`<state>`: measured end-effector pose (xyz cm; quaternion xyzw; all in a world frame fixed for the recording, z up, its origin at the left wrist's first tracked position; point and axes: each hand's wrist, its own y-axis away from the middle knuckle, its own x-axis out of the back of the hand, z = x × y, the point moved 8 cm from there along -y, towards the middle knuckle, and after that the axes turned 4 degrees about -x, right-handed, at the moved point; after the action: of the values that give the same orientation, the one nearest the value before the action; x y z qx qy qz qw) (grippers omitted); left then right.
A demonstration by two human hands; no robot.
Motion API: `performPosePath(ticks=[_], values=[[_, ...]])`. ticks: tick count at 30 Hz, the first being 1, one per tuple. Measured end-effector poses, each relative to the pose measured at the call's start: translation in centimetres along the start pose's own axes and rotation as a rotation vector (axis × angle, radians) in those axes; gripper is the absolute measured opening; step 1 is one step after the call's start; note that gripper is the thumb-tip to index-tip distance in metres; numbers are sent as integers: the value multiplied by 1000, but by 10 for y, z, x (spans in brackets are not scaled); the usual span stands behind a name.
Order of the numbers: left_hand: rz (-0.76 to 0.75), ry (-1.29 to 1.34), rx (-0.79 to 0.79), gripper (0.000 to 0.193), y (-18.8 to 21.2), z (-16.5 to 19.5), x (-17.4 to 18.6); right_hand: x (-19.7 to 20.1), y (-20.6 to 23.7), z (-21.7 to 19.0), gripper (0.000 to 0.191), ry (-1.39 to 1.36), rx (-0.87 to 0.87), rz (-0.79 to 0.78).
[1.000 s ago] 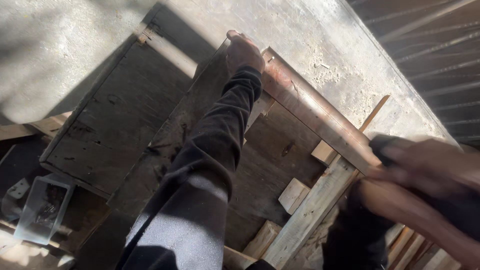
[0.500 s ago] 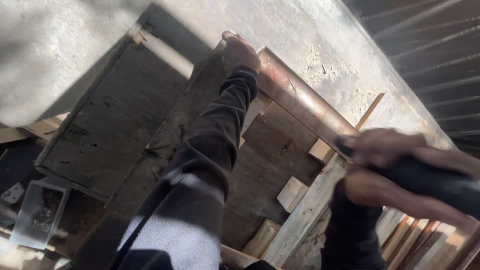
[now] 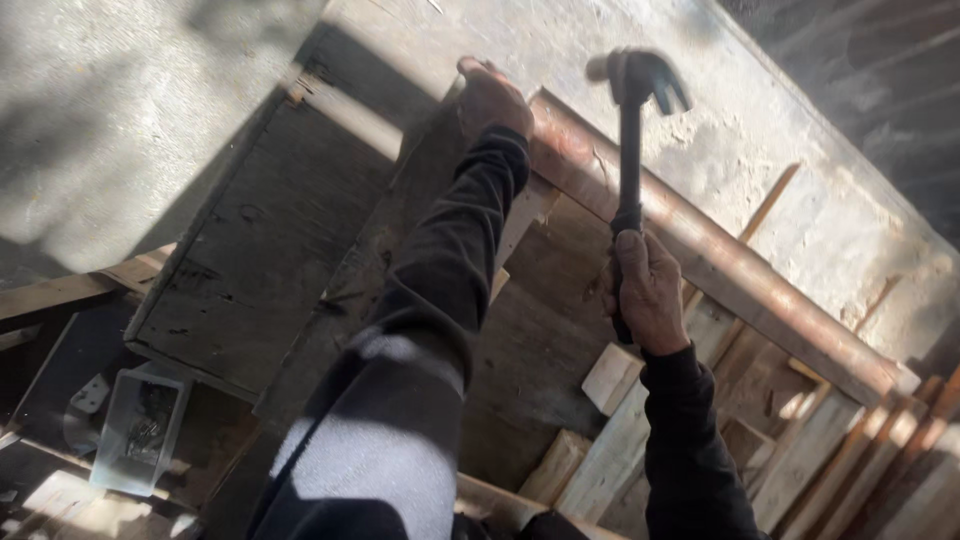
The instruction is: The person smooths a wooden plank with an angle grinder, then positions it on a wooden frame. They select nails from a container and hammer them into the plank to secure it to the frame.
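A clear plastic box [image 3: 138, 428] of hardware sits lower left.

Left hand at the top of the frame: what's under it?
The left hand rests on the end of a reddish wooden beam, by the dark board. Whatever sits under the palm is covered. The right hand holds a hammer raised.

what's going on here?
A person is working on a wooden frame against a concrete surface. The right hand grips a black claw hammer by the handle, head raised above a long reddish wooden beam. The left hand, arm outstretched in a dark sleeve, rests on the beam's upper end. Loose wood offcuts lie below, and a clear plastic container sits at lower left.
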<state>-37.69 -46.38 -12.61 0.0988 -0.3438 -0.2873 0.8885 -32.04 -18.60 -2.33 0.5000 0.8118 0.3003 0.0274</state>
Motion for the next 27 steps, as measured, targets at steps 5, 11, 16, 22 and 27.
performPosePath(ticks=[5,11,16,22,27], values=[[-66,101,-88,25,-4,-1,-24,58,79,31,52,-132,180,153],[140,625,-388,24,4,17,12,25,196,111,46,-153,-213,245],[-445,928,-173,34,85,-67,66,-13,299,247,33,-179,-511,328],[-433,441,-382,42,245,-162,167,-60,272,285,85,-167,-419,191],[-553,689,168,26,366,-254,165,-103,251,207,90,-6,161,-176]])
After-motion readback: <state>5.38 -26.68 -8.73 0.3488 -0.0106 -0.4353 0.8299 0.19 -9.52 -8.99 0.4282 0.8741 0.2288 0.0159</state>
